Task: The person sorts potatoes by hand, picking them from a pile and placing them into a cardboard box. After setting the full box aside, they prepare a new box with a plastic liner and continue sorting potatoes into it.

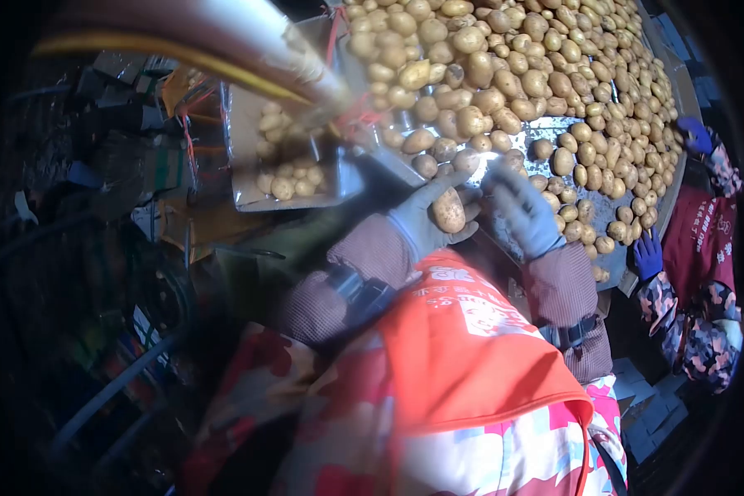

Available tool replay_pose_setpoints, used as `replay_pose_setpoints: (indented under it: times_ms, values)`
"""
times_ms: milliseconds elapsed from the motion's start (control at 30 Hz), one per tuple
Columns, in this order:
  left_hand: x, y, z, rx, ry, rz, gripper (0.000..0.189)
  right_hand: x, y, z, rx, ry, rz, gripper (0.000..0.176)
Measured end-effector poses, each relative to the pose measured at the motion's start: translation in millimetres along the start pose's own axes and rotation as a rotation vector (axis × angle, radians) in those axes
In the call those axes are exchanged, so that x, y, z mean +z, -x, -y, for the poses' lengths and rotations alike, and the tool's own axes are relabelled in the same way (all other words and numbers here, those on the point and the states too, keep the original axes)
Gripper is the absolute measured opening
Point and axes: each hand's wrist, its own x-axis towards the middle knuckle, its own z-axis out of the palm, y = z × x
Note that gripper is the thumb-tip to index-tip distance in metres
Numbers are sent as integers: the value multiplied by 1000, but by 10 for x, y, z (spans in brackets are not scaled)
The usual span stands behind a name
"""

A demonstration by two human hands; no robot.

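My left hand (pixel 426 217), in a grey glove, grips a potato (pixel 449 210) just off the near edge of a big metal sorting table (pixel 546 128). My right hand (pixel 521 211), also gloved, hovers beside it over the table edge with fingers spread and nothing in it. The table is heaped with several loose potatoes (pixel 504 66).
A metal tray (pixel 244 149) holding several small potatoes (pixel 289 178) sits to the left of the table. A co-worker in a red apron (pixel 703 236) stands at the right, blue-gloved hands (pixel 648 255) at the table rim. A pale pipe (pixel 223 33) crosses the top left.
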Motion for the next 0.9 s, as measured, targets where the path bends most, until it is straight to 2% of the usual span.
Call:
replay_pose_setpoints:
  times_ms: [67,133,200,233,267,300,333,400,467,500,567,600,633,700,733,767,833,900]
  values:
    - [-1,135,-75,55,-10,32,50,-96,-131,-66,-188,387,-18,53]
    - [201,467,-190,118,-39,4,48,-164,-170,-54,-251,673,33,56]
    - [218,582,-262,97,31,66,48,-352,-156,5,-130,901,178,61]
    - [222,670,-304,95,71,96,47,-386,-183,-74,21,856,140,61]
    - [521,919,-353,126,-45,-63,42,-421,-212,-153,168,810,94,61]
    - [401,948,-351,162,-17,-41,45,-384,-213,-360,394,699,-54,59]
    - [294,1019,-359,175,-4,-2,46,-361,-244,-169,485,703,-138,53]
    - [145,1171,-418,225,2,-1,47,-14,-255,-210,21,903,-72,49]
    - [10,1314,-441,279,2,-87,49,434,-222,81,-44,890,161,45]
    - [-73,1382,-474,272,27,-9,50,659,-209,225,-74,871,277,44]
    - [-233,1504,-574,260,72,157,51,952,9,-77,-153,834,28,45]
    - [-194,1605,-594,288,65,105,52,988,7,-305,-203,725,-11,46]
    - [-266,1702,-606,295,99,138,53,952,-11,-210,-128,785,81,46]
    - [-467,1847,-692,308,144,219,53,951,14,-277,-198,762,56,47]
    - [-576,1955,-778,261,270,333,59,954,27,-241,-142,809,85,47]
    - [-650,2047,-768,431,170,0,45,947,41,-207,-87,855,108,47]
    - [-823,2192,-1046,517,564,-225,33,939,20,-310,-133,860,93,46]
    - [-1079,2548,-1499,622,569,111,33,945,12,-363,-184,842,91,47]
